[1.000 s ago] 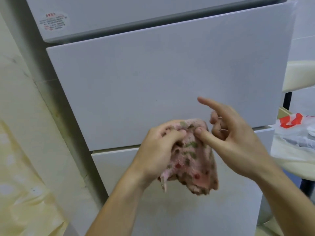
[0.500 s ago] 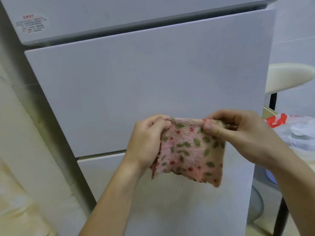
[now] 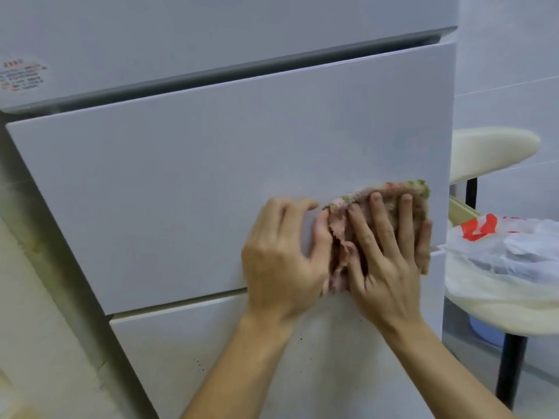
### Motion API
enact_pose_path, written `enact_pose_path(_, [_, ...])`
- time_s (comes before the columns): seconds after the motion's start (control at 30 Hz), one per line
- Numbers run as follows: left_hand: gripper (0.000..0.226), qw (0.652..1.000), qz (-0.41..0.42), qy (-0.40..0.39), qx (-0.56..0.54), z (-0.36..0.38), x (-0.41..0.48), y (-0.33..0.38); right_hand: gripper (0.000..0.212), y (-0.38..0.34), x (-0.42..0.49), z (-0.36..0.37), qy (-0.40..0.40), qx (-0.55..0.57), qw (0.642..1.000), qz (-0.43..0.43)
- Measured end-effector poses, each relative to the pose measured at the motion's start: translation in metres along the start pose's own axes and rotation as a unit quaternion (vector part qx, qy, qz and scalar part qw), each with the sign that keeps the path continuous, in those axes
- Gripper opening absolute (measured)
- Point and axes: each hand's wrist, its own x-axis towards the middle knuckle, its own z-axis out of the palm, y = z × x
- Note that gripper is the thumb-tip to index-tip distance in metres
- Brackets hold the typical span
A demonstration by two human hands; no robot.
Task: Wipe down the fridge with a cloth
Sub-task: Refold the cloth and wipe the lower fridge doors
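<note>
The right grip (image 3: 390, 258) lies flat on the pink, green-spotted terry cloth (image 3: 417, 195), its fingers (image 3: 385, 225) straight and spread, pressing down. The left grip (image 3: 278, 261) sits just left of the cloth, fingers bent at the knuckles and thumb along the cloth's left edge; whether it pinches the cloth cannot be told. Below the cloth, the bare left forearm (image 3: 239, 367) leans right and the bare right forearm (image 3: 447, 367) leans left, wrists near each other.
</note>
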Motion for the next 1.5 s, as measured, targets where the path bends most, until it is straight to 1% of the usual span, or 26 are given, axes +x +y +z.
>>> enact_pose_path(0.07, [0.018,1.000,0.001,0.023,-0.005,-0.009,0.003,-0.009,0.055,0.009,0.013,0.003,-0.028,-0.010,1.000,0.005])
enact_pose_path(0.1, [0.019,0.999,0.002,0.032,0.000,-0.013,0.006,-0.013,0.059,0.011,0.025,0.004,-0.029,-0.013,0.999,0.016])
enact_pose_path(0.2, [0.018,0.998,0.003,0.055,0.017,-0.023,0.014,-0.025,0.071,0.016,0.076,0.003,-0.002,-0.021,0.999,0.048])
enact_pose_path(0.3, [0.019,0.995,0.018,0.085,0.051,-0.031,0.017,-0.039,0.068,0.020,0.111,0.000,0.033,-0.027,0.998,0.052])
enact_pose_path(0.4, [0.022,0.983,0.034,0.117,0.134,-0.037,0.013,-0.058,0.057,0.025,0.105,0.004,0.062,-0.019,0.997,0.044])
enact_pose_path(0.47, [0.031,0.979,0.029,0.110,0.172,-0.039,0.007,-0.067,0.053,0.031,0.080,0.004,0.066,-0.006,0.996,0.058])
enact_pose_path(0.57, [0.044,0.985,0.008,0.065,0.159,-0.036,0.000,-0.072,0.055,0.042,0.019,0.004,0.029,0.003,0.995,0.097])
enact_pose_path(0.67, [0.047,0.987,0.001,0.056,0.152,-0.035,-0.002,-0.074,0.057,0.047,-0.006,0.004,0.003,0.003,0.994,0.111])
enact_pose_path(0.83, [0.049,0.987,0.010,0.049,0.153,-0.039,0.000,-0.075,0.068,0.027,0.039,0.005,0.033,-0.017,0.991,0.130])
enact_pose_path(0.93, [0.051,0.987,0.018,0.035,0.156,-0.043,0.000,-0.076,0.072,0.006,0.090,0.007,0.054,-0.043,0.990,0.125])
enact_pose_path(1.03, [0.053,0.987,0.024,0.019,0.156,-0.048,0.000,-0.077,0.071,-0.016,0.140,0.011,0.074,-0.047,0.987,0.134])
enact_pose_path(1.1, [0.053,0.987,0.028,0.012,0.157,-0.051,0.001,-0.078,0.066,-0.020,0.148,0.014,0.086,-0.044,0.987,0.130])
enact_pose_path(1.2, [0.054,0.987,0.035,0.008,0.157,-0.054,0.002,-0.080,0.057,-0.016,0.126,0.013,0.086,-0.031,0.992,0.084])
enact_pose_path(1.27, [0.056,0.987,0.032,0.008,0.155,-0.056,0.001,-0.080,0.055,-0.022,0.087,0.015,0.056,-0.006,0.996,0.067])
enact_pose_path(1.33, [0.058,0.987,0.029,0.008,0.156,-0.057,-0.001,-0.080,0.059,-0.034,0.036,0.019,0.003,0.012,0.999,0.046])
enact_pose_path(1.4, [0.059,0.986,0.025,0.006,0.162,-0.058,-0.001,-0.081,0.063,-0.042,-0.008,0.024,-0.048,0.006,0.999,0.023])
enact_pose_path(1.43, [0.059,0.986,0.025,0.002,0.164,-0.060,-0.002,-0.081,0.064,-0.042,-0.019,0.025,-0.058,-0.003,0.998,0.017])
enact_pose_path(1.5, [0.060,0.985,0.023,0.002,0.171,-0.064,-0.002,-0.084,0.067,-0.045,-0.013,0.026,-0.056,-0.011,0.998,0.028])
